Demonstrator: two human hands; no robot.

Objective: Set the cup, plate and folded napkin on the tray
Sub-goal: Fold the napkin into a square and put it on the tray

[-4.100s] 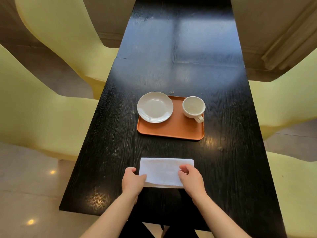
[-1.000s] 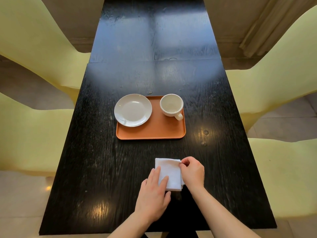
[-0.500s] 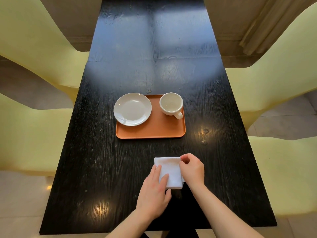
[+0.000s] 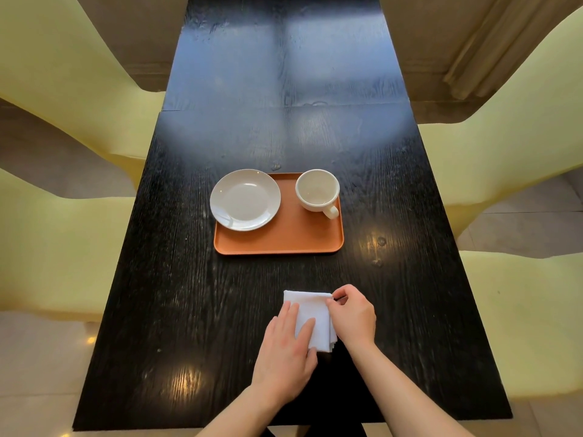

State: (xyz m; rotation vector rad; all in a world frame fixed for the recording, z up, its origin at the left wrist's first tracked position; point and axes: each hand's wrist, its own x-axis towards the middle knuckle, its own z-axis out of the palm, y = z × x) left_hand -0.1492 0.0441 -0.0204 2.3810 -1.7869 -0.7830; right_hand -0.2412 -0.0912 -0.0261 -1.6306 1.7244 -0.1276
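Note:
A white napkin (image 4: pixel 310 310), folded to a small square, lies on the black table (image 4: pixel 189 310) near its front edge. My left hand (image 4: pixel 285 354) rests flat on its lower left part, fingers spread. My right hand (image 4: pixel 351 315) pinches the napkin's upper right corner. Farther back stands an orange tray (image 4: pixel 293 238). A white plate (image 4: pixel 245 199) sits on the tray's left side and overhangs its left rim. A white cup (image 4: pixel 318 191) with its handle toward me stands in the tray's far right corner.
Pale yellow chairs (image 4: pixel 60 247) flank the table on both sides, another pair (image 4: pixel 511 127) farther back. The tray's front half shows bare orange surface. A seam crosses the tabletop beyond the tray.
The napkin went from a wide rectangle to a small square. Over the last second my left hand stays pressed on it while my right hand shifts its pinch along the upper right corner.

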